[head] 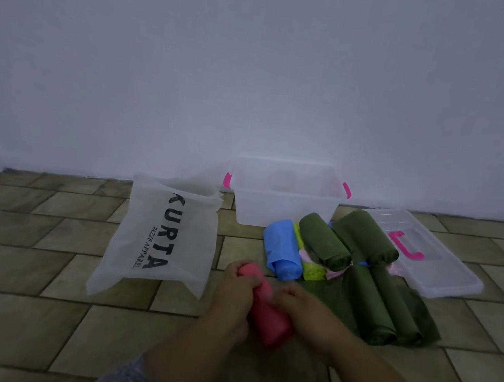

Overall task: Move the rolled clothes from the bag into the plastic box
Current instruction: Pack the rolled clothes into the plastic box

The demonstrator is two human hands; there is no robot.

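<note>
Head view, single entry. Item 1: plastic box (pixel 285 215), clear, pink latches, lid off, standing against the wall on the tiled floor (pixel 58 234); no coloured roll shows through its walls. Item 2: lid (pixel 438 277), clear with pink handle, flat on the floor to the right of the box. Item 3: bag (pixel 161 234), white, printed lettering, lying slack to the left of the box. Item 4: pile of rolled clothes just in front of the box, namely a blue roll (pixel 285 248), a lime roll (pixel 311 266) and two dark green rolls (pixel 324 243), with two more dark green rolls nearer the person. Item 5: pink roll (pixel 267 311), well in front of the box and nearest the person. The left hand (pixel 236 284) is curled round its far end and the right hand (pixel 304 305) clasps its near half. Its long axis runs diagonally, the far end aimed roughly toward the box's left corner. Whether it rests on the floor or is lifted cannot be told. Handling note, by judgement: keep both hands wrapped so the roll does not unwind, carry it over the pile, turn its long axis parallel to the box's long side, and lay it against one wall so later rolls fit alongside.
</note>
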